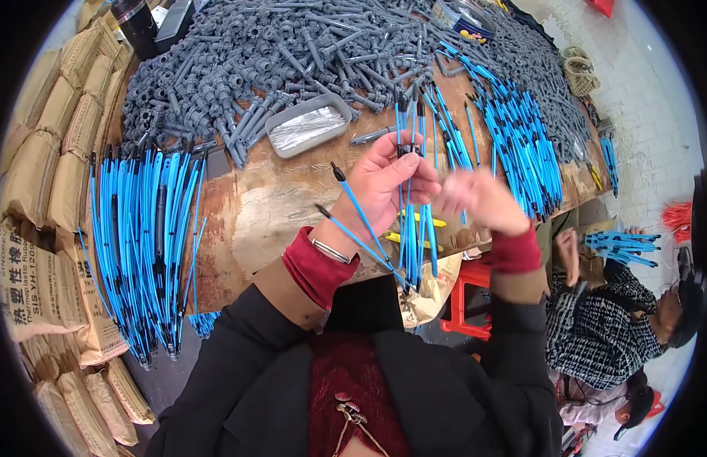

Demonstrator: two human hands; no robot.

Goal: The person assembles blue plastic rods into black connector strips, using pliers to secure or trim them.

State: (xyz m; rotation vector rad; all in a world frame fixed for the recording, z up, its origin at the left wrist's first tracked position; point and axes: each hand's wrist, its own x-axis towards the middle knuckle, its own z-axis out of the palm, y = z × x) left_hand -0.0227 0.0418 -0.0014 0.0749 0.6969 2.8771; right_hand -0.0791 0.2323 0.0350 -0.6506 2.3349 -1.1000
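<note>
My left hand (pixel 384 181) is closed around a small bunch of slim blue strips (pixel 411 228) with black ends and black joints, held upright at the table's front edge. Two more blue strips slant across my left wrist. My right hand (pixel 481 199) is raised just right of the bunch, close to my left fingertips. Motion smears its fingers, so whether they hold anything is unclear. Beyond my hands, a grey tray (pixel 276 145) contains many thin silver pins. Behind the bunch, partly hidden, lie yellow handles (pixel 437 222).
Dark grey plastic tubes (pixel 239 61) are heaped across the back. Blue strips lie piled at left (pixel 144 228) and right (pixel 521 145). Brown paper sacks (pixel 52 179) line the left side. A red stool (pixel 458 305) stands below the edge; another person (pixel 604 324) sits at right holding blue strips.
</note>
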